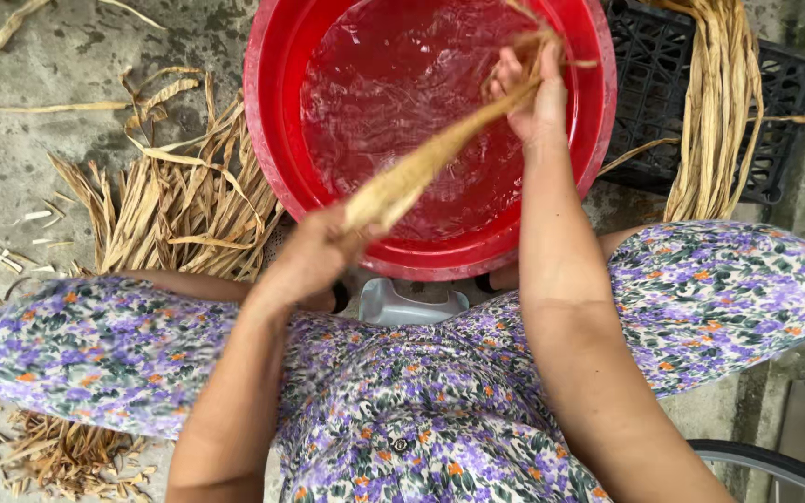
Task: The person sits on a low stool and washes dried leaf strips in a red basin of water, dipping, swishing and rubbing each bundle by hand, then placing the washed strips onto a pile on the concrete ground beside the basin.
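Right hand (535, 98) is closed around the far end of a twisted bundle of dried leaf strips (430, 163), its fingers wrapped over the frayed tips above the water. Left hand (309, 256) grips the near, thicker end of the same bundle at the near rim of the red basin (267, 140), fingers curled tight. The bundle stretches slantwise between the 2 hands, over the basin and just above the water, and it looks pale and damp.

By the look of things the work is partway through. 1 bundle is in hand over the water. A loose heap of dry strips (174, 210) lies on the concrete floor (39, 149) to the left of the basin, touching its side, and appears untreated. Another long hank of strips (719, 102) hangs over a black plastic crate (663, 102) at the far right, just beside the basin; whether it has been wetted cannot be told. Short scraps (62, 456) lie at the near left beside the person's knee.

No package, label or sign shows anywhere. A small grey plastic stool (412, 303) peeks out between the knees, under the flowered purple clothing (402, 401). A curved dark rim (775, 466) sits at the near right corner.
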